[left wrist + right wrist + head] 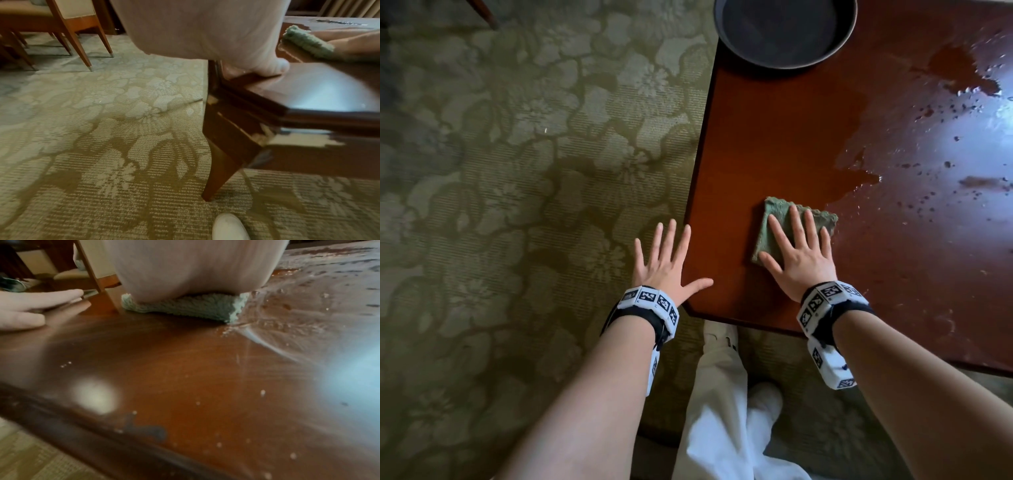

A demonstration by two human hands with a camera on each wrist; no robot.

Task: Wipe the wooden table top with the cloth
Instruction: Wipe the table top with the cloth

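Pressing down under the flat palm of the right hand (799,251), the folded green cloth (780,219) lies on the wooden desk (767,137) near its front left corner, fingers spread straight across it and curled round nothing; the cloth's right edge sits just at the border of a wide wet patch (914,178), which spreads over the right part of the top with droplets and dark specks scattered in it; the wood to the left of and behind the cloth looks dry and even. The left hand (666,265) is also splayed, fingers apart, holding nothing; its thumb lies on the desk's left edge while the fingers reach out over the patterned carpet (517,171), seemingly steadying the body. A dark round tray (784,31) stands at the far left edge, well apart from the cloth. Judging by the layout, the wiping stroke is under way with most of the wet area not yet covered; the next move calls for pushing the cloth rightward into the puddle with steady flat pressure, keeping the folded layers together.
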